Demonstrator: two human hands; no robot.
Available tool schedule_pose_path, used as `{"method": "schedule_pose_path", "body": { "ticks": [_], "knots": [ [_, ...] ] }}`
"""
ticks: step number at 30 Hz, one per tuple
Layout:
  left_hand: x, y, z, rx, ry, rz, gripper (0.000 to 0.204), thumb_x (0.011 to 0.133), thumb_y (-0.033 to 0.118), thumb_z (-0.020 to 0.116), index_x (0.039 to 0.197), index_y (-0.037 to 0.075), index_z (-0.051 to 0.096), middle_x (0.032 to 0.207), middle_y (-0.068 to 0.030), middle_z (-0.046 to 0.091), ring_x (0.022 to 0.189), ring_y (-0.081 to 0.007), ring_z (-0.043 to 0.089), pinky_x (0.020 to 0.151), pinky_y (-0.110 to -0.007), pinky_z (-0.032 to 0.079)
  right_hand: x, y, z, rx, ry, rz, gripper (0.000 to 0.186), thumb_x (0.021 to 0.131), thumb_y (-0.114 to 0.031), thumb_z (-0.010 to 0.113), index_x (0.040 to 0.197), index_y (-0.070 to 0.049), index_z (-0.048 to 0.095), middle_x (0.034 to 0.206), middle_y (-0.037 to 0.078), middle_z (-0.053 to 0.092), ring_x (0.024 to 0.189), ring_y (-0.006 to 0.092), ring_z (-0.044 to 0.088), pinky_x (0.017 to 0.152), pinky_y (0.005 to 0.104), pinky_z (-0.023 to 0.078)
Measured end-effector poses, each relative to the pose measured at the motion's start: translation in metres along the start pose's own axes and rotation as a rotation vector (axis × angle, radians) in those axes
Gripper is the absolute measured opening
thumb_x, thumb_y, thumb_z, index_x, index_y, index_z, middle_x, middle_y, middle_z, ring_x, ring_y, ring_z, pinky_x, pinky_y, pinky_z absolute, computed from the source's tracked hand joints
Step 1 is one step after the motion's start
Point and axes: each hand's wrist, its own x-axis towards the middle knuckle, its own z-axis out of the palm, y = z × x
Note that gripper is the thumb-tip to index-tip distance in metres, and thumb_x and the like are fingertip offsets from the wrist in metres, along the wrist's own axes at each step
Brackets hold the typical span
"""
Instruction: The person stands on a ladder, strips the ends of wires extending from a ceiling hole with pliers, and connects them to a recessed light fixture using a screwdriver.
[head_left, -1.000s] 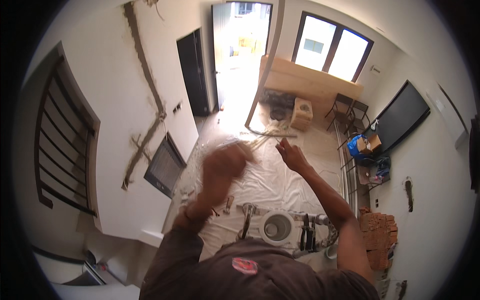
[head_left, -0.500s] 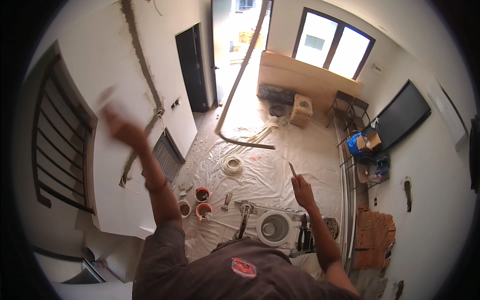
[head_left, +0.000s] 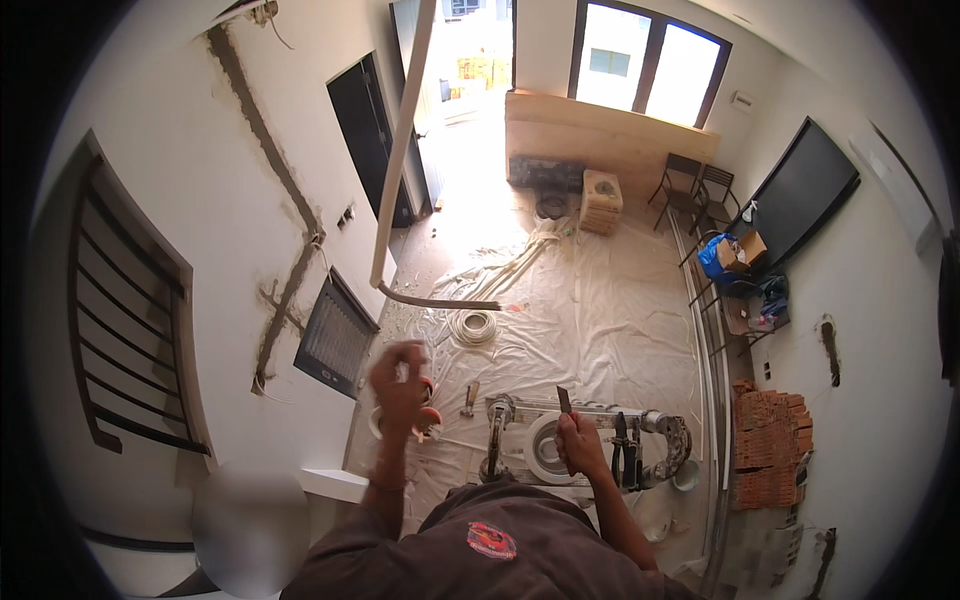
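My left hand (head_left: 398,385) is raised over small orange buckets (head_left: 430,420) on the floor, its fingers partly curled and smeared; I cannot tell what, if anything, it holds. My right hand (head_left: 578,445) grips a knife (head_left: 563,398), blade upward, above a white bucket (head_left: 539,461) set in a metal ladder platform (head_left: 662,420) below me. Dark-handled pliers (head_left: 630,450) hang on that platform, just right of the hand. A long pale conduit (head_left: 395,185) hangs in front of me, bent sideways at its lower end.
A plastic sheet (head_left: 580,340) covers the floor, holding a cable coil (head_left: 472,326) and a hammer (head_left: 470,400). Chairs with bags and a box (head_left: 742,255) line the right wall, near broken brick (head_left: 765,450). A wooden board (head_left: 610,140) leans below the window. Railing bars (head_left: 130,330) are at left.
My left hand went up and out to the left, then came down toward the middle. My right hand moved lower, still gripping the knife. The conduit appears further left.
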Motion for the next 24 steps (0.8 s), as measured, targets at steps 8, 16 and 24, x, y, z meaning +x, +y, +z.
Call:
{"method": "schedule_pose_path", "body": {
  "ticks": [8,16,24],
  "knots": [
    [0.066,0.236,-0.008,0.73,-0.491,1.185,0.034,0.083,0.03,0.076,0.106,0.007,0.066,0.121,-0.0129,0.065,0.124,-0.0292,0.054,0.11,-0.054,0.036,-0.007,-0.043,-0.024,-0.116,0.152,-0.108,0.027,0.1,-0.031,0.048,0.085,-0.009,0.052,0.056,0.0,0.048,0.042,0.0103,0.048,0.038,0.0265,0.04],
    [0.088,0.223,0.006,0.803,-0.613,1.145,0.031,0.088,-0.004,0.063,0.118,0.001,0.065,0.083,-0.0081,0.063,0.083,-0.0209,0.064,0.103,-0.045,0.047,-0.027,-0.028,-0.074,0.022,0.292,-0.095,0.017,0.1,-0.025,0.048,0.102,-0.007,0.046,0.066,0.001,0.052,0.046,0.0073,0.048,0.041,0.0249,0.041],
    [0.105,0.192,0.017,0.486,-0.458,1.226,0.026,0.079,-0.002,0.077,0.103,0.003,0.065,0.087,-0.0081,0.069,0.079,-0.0196,0.069,0.088,-0.041,0.057,-0.061,0.088,-0.102,-0.482,0.348,0.06,0.037,0.09,-0.018,0.051,0.121,-0.002,0.04,0.092,0.023,0.059,0.079,0.0322,0.064,0.066,0.0442,0.052]
  ]
}}
